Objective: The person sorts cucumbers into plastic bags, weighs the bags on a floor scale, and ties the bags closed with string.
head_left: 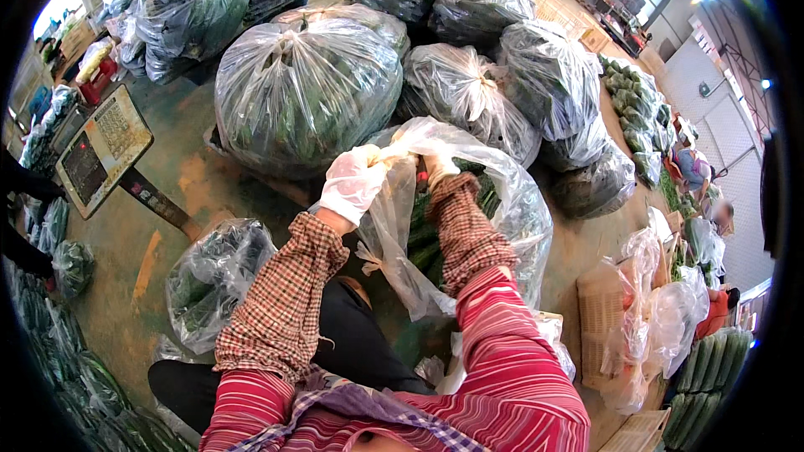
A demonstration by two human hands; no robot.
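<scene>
Bag [526, 226]: clear, open-mouthed, greens [423, 234] inside; body toward the person and to the right of left hand [356, 180], nearer right hand [439, 166]. Left grip: closed on bunched rim. Right grip: fingers curled at rim; closure partly hidden, cannot tell.

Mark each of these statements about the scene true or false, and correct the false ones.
1. The left hand and right hand are at the rim of an open bag. True.
2. The left hand is bare. False: it wears a white glove.
3. A display panel on a post stands left of the open bag. True.
4. The open bag contains oranges. False: it contains long green vegetables.
5. Both forearms wear checked sleeve covers. True.
</scene>
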